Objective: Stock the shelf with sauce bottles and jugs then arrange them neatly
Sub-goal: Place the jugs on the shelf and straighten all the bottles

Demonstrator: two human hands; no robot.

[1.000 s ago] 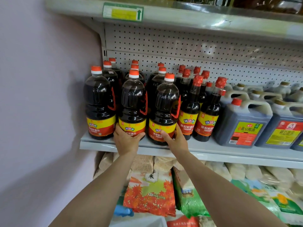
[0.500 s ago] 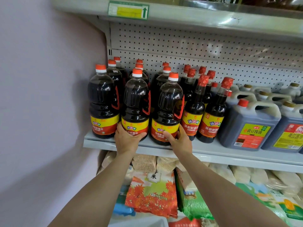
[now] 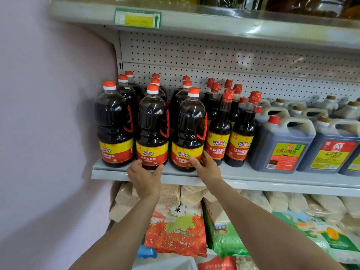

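Note:
Three rows of large dark sauce bottles with orange caps fill the left end of the grey shelf (image 3: 272, 177). My left hand (image 3: 145, 177) grips the base of the middle front bottle (image 3: 152, 123), thumb on its right side. My right hand (image 3: 207, 167) holds the lower part of the right front bottle (image 3: 190, 129), with the thumb on its label and the fingers round its right side. The left front bottle (image 3: 114, 121) stands untouched by the wall. All three stand upright near the shelf's front edge.
Slim sauce bottles (image 3: 221, 131) stand right of my right hand, then handled jugs (image 3: 282, 145) further right. A pale wall (image 3: 48, 133) closes the left side. An upper shelf (image 3: 214, 22) hangs overhead. Rice bags (image 3: 175, 230) fill the level below.
My left hand has slid down from the middle bottle's label to its base. My right hand stays on the right front bottle. The bottles stand about where they were.

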